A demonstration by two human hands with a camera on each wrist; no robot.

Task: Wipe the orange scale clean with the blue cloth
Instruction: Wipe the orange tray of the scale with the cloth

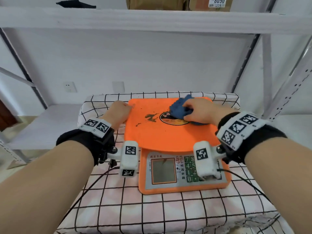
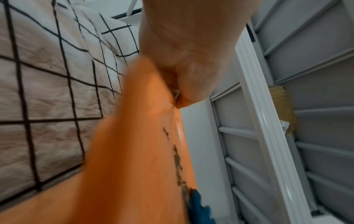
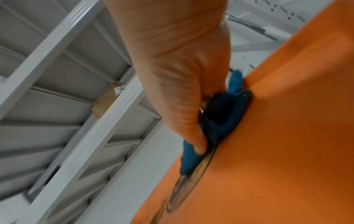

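Note:
An orange scale with a flat weighing platform and a keypad front stands on a checked cloth. Dark dirt smears mark the platform left of its round logo. My right hand holds a bunched blue cloth and presses it on the platform's far right part, over the logo; the right wrist view shows the cloth squeezed under the fingers. My left hand grips the platform's far left edge, seen as curled fingers on the orange rim.
The checked tablecloth covers a small table. A black cable runs across it on both sides of the scale. Grey metal shelving stands behind and to the right, with cardboard boxes on top.

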